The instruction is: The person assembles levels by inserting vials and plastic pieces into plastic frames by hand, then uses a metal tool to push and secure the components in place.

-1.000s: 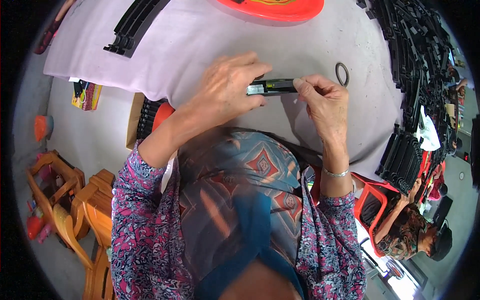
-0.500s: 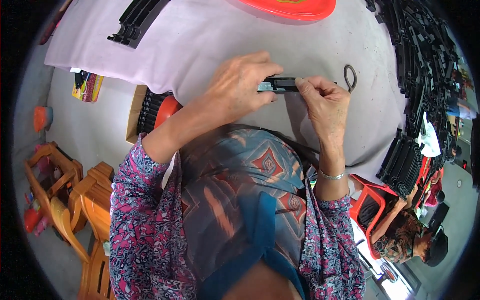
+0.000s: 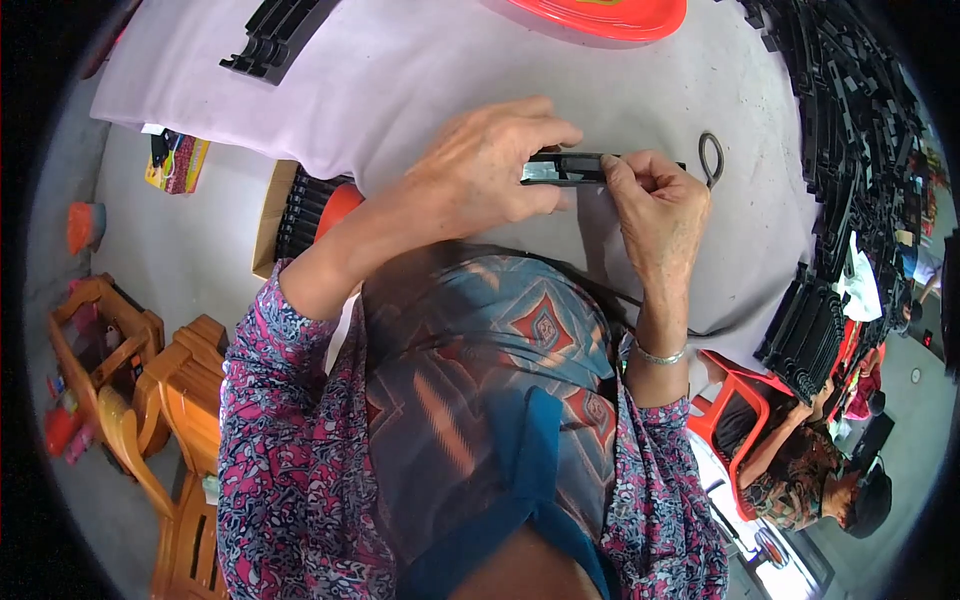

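Over the cloth-covered table, a narrow black plastic part [image 3: 585, 170] with a pale, shiny inset near its left end lies between my hands. My right hand [image 3: 665, 205] pinches its right end, thumb on top and fingers curled behind. Around the left end, the thumb and fingers of my left hand [image 3: 485, 165] are spread apart, one on each side; whether the palm side touches the part cannot be made out. Just beyond my right hand lies a dark oval loop [image 3: 711, 160], like a tool handle, the rest of it hidden.
A red tray [image 3: 610, 22] sits at the far edge, curved black parts [image 3: 280, 40] at far left. Black parts [image 3: 850, 140] pile up along the right, with a neat stack [image 3: 800, 330] nearer. A carton [image 3: 268, 220] of black parts stands left. Another person [image 3: 800, 470] sits at right.
My left thumb and fingers have spread wider around the part's left end. Both hands and the part sit slightly further right in the picture; the whole view has shifted a little.
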### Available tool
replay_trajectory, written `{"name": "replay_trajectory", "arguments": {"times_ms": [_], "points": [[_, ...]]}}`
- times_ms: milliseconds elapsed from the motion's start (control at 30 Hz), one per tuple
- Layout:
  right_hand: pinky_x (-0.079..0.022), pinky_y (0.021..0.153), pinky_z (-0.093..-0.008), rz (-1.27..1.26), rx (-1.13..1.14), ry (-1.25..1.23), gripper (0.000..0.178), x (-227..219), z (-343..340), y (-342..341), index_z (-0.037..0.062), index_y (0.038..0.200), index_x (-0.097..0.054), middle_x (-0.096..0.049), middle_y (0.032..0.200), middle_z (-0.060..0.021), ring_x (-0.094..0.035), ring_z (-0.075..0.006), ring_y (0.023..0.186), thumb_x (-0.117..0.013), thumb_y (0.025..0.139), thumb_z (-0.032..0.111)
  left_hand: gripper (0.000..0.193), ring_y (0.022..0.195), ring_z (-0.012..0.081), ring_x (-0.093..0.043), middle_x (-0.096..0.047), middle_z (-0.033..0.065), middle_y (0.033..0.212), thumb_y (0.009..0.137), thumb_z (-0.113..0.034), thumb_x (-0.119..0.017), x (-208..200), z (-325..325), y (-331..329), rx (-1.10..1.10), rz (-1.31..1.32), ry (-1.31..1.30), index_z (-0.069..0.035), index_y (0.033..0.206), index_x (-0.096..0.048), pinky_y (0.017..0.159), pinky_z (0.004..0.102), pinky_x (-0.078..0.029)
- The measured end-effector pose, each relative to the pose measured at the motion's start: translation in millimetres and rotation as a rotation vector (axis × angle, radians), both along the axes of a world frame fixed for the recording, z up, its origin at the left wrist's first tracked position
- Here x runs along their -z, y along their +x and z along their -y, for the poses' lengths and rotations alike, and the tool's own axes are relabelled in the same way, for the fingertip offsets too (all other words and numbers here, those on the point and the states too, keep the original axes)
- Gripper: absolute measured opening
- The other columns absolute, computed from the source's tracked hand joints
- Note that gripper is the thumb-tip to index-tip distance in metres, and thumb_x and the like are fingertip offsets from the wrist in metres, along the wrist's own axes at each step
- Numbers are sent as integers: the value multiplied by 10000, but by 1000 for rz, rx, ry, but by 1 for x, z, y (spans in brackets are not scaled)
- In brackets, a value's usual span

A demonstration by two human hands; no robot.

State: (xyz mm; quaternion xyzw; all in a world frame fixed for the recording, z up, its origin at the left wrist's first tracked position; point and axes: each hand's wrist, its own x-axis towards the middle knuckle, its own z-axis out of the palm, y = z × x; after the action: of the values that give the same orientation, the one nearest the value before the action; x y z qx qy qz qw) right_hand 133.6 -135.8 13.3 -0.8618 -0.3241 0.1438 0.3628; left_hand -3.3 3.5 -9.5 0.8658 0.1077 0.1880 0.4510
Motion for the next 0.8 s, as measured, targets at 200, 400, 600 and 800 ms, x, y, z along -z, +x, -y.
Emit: {"name": "replay_trajectory", "arguments": {"times_ms": [200, 400, 600, 800], "points": [[-399, 483, -286, 8, 5, 27, 178, 0, 1, -2, -27, 765, -690, -539, 514, -67, -458, -83, 485, -706, 824, 140, 241, 870, 359, -609, -627, 173, 901, 848, -136, -645, 1, -5, 8, 28, 0, 38, 22, 1028, -657, 766, 426, -478], [-355, 483, -231, -6, 33, 14, 192, 0, 3, -5, -9, 758, -680, -544, 539, 26, -438, -26, 530, -705, 854, 154, 183, 864, 376, -603, -640, 160, 890, 850, -154, -646, -4, -6, 23, 77, -168, 146, -6, 947, -688, 758, 452, -468], [-395, 475, -305, 28, 41, 46, 187, 4, 1, -6, -20, 748, -656, -555, 530, -97, -458, -111, 453, -681, 841, 140, 180, 855, 371, -616, -627, 165, 846, 833, -168, -652, -5, 5, 25, -36, -185, 229, -22, 923, -705, 750, 452, -466], [-413, 486, -325, 69, 46, 73, 170, 9, 3, -8, -16, 768, -654, -559, 540, -125, -491, -182, 431, -669, 849, 133, 179, 812, 376, -622, -632, 156, 856, 825, -156, -638, 0, 9, 30, -113, -164, 95, -24, 922, -709, 723, 455, -474]]}}
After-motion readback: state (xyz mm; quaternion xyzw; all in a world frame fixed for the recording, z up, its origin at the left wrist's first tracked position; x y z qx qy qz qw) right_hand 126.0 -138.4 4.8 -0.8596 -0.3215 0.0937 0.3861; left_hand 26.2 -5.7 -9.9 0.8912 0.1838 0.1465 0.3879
